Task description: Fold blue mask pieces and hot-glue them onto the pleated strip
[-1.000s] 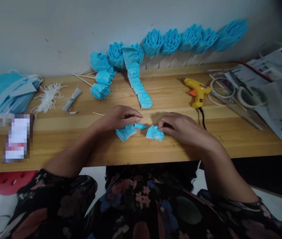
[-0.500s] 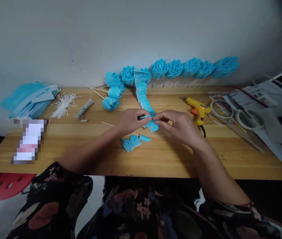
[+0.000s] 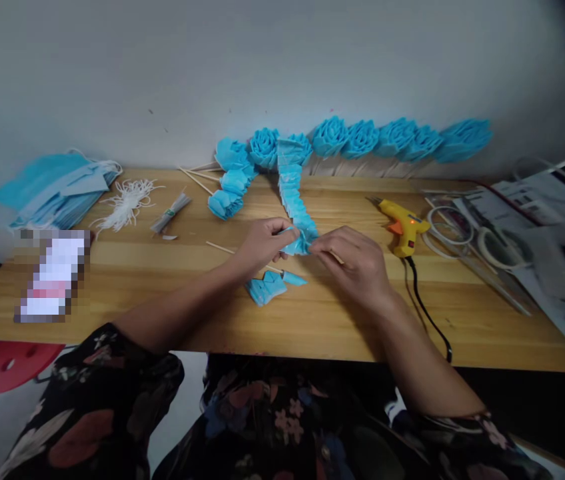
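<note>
Between the thumb and fingers of my left hand [image 3: 266,245] is a small folded blue petal [image 3: 296,245], cut from thin cloth-like sheet. My right hand [image 3: 352,261] is closed in a pinch at the petal's right edge; its fingertips partly hide what they grip. Just behind the fingers ends a row of overlapping blue petals [image 3: 292,190], which runs back toward the wall. Below my left hand lie loose blue pieces [image 3: 265,290], beside a thin wooden stick [image 3: 220,247] that passes partly behind the hand.
Blue fabric roses [image 3: 330,137] line the wall. At right are a yellow glue gun [image 3: 405,227] with its light on, its black cord, scissors [image 3: 502,247] and papers. Face masks [image 3: 62,193], white cords [image 3: 130,203], a bundle of thin strips [image 3: 171,212] and a blurred phone [image 3: 55,277] lie left.
The petal has turned and spread between my fingers, with its blue face now showing. My right hand has shifted slightly down and right. The whole view has moved a little.
</note>
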`<action>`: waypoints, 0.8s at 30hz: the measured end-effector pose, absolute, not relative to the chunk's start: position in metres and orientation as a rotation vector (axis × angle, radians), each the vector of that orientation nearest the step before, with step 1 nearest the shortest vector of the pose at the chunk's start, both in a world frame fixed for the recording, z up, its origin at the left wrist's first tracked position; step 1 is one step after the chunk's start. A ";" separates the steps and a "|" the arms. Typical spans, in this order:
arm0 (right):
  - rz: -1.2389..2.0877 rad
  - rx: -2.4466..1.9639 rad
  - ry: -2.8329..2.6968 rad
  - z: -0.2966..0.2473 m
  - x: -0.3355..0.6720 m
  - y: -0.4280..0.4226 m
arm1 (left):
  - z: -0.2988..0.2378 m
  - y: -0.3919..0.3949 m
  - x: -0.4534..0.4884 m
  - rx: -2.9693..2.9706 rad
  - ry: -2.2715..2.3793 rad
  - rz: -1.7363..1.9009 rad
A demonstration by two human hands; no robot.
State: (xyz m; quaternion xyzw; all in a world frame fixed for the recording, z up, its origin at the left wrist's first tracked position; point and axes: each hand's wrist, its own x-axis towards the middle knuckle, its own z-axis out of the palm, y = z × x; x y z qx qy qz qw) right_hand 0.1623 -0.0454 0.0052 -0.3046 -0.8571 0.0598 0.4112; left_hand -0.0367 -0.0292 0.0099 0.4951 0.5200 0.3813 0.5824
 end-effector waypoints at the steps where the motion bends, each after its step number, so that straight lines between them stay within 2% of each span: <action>1: 0.139 -0.752 -2.156 0.005 0.162 -0.046 | 0.009 -0.029 -0.037 1.126 1.208 0.905; 8: 0.177 -0.695 -2.083 0.004 0.165 -0.045 | 0.010 -0.026 -0.041 1.007 1.129 0.976; 17: 0.501 -0.892 -1.983 0.012 0.172 -0.052 | 0.009 -0.008 -0.058 0.980 1.123 1.101; 19: 0.538 -1.000 -1.825 0.008 0.176 -0.049 | 0.014 -0.009 -0.063 1.108 1.072 0.956; 24: 0.648 -1.183 -1.410 -0.011 0.185 -0.029 | 0.021 -0.035 -0.051 1.526 0.847 0.255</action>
